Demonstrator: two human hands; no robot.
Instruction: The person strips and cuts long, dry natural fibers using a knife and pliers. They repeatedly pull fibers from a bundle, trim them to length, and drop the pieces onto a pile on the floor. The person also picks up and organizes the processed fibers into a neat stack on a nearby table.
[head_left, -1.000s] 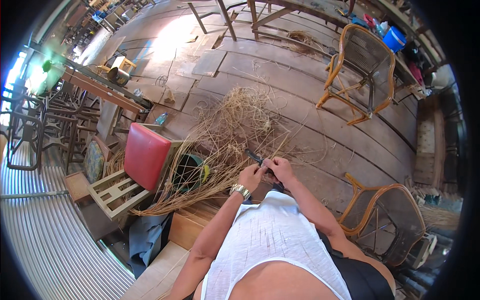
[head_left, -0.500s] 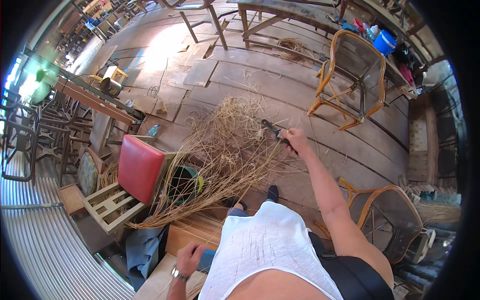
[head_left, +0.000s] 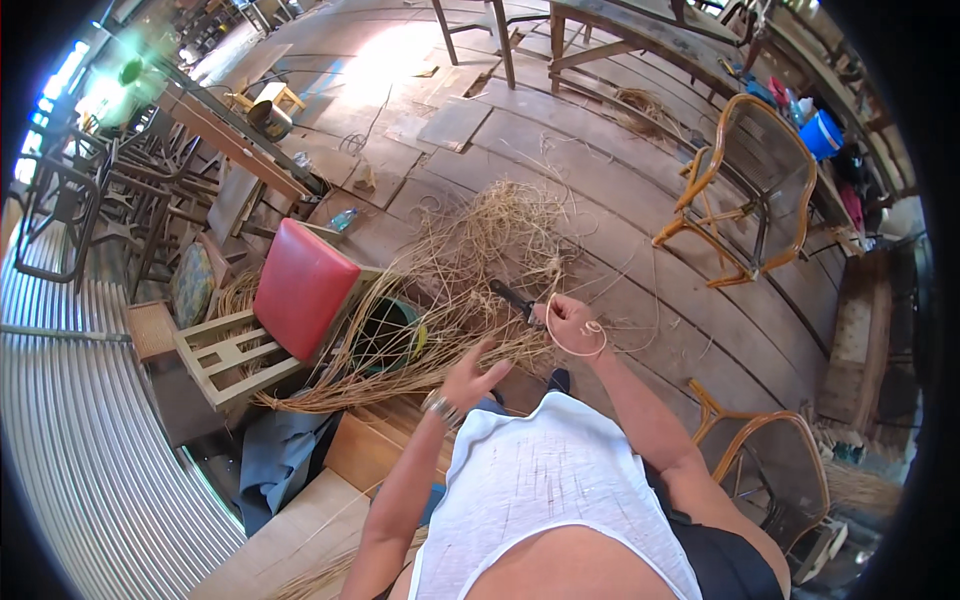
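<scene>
My right hand is closed around a slim dark tool with a bright metal part by the fingers; its exact kind is unclear. A pale strand of cane loops around this hand and curls at the wrist. My left hand, wearing a wristwatch, is open with fingers apart, close to the near side of a long bundle of cane strands. Beyond both hands, a tangled heap of cane lies on the plank floor.
A chair with a red seat lies tipped at left, beside a dark green bucket. Rattan-framed chairs stand to the right. A wooden workbench is at the back. Corrugated metal sheet covers the lower left.
My left hand has come up and forward from low beside my body, its fingers spreading. My right hand has drawn nearer with the tool, and a cane loop now shows around it.
</scene>
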